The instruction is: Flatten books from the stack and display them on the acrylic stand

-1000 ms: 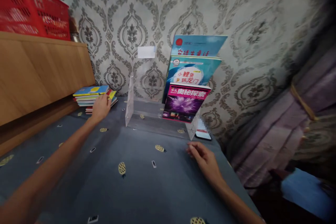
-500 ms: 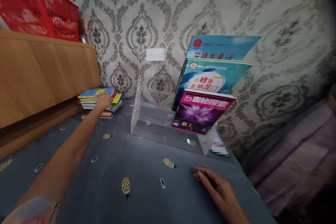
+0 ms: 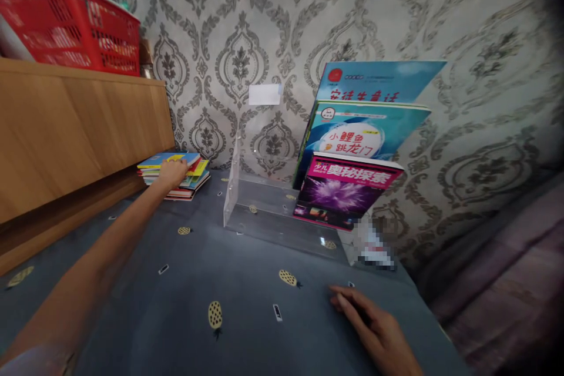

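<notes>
Since the earlier view, my left hand [image 3: 173,174] had shifted inward over the blue-covered book [image 3: 153,160] lying flat atop the stack at far left, its long axis side to side; whether the fingers gripped it, I couldn't tell. From my end I read 安徒生童话 [image 3: 379,79], 小鲤鱼跳龙门 [image 3: 352,129] and 少儿奥秘探索 [image 3: 343,191] on covers facing me, leaning back in the clear acrylic rack [image 3: 282,238]. My right hand [image 3: 372,320] was half open and empty, near the rack's front corner.
</notes>
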### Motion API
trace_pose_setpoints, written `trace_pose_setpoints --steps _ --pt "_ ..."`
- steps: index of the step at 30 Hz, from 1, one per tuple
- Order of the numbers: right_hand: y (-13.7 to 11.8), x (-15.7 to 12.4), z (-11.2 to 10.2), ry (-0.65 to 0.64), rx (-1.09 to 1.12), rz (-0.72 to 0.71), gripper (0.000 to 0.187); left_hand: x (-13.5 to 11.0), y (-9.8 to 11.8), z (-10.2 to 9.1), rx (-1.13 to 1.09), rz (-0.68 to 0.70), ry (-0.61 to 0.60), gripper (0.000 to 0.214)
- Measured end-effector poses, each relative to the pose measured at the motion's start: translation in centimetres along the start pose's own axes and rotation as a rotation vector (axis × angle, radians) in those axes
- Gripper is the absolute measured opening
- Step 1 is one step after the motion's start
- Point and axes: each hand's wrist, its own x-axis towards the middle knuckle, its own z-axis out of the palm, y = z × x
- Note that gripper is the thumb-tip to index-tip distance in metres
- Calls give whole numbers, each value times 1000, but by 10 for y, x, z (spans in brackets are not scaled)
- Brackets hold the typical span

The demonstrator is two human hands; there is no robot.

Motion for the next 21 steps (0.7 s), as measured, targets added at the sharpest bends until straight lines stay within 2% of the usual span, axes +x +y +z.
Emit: trace_pose_setpoints --steps 7,13,18,21 --pt "-1 0 1 5 -8 -4 65 -82 -18 -14 19 162 38 35" --pt "-3 -1 1 5 10 -9 63 -144 -22 -4 -98 240 122 38" --pt "0 -2 3 4 11 -7 61 -213 -9 2 -200 302 210 45" --pt "1 -3 3 -8 0 -3 62 -256 2 -2 -245 382 156 43"
